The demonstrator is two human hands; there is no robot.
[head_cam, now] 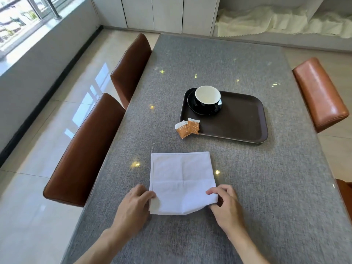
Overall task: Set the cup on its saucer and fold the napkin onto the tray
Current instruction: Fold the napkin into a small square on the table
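Note:
A black cup (207, 98) with a white inside stands on its black saucer (217, 109) at the far left corner of the dark brown tray (240, 119). A white napkin (182, 178) lies spread on the grey table in front of me, creased into quarters. My left hand (133, 204) pinches the napkin's near left corner. My right hand (225, 204) pinches its near right corner, and the near edge is lifted and curling over between the two hands.
Two orange sachets (187, 127) lie at the tray's near left corner, one on the rim. Brown leather chairs stand along the left side (83, 149) and the right side (320, 94) of the grey table (266, 178).

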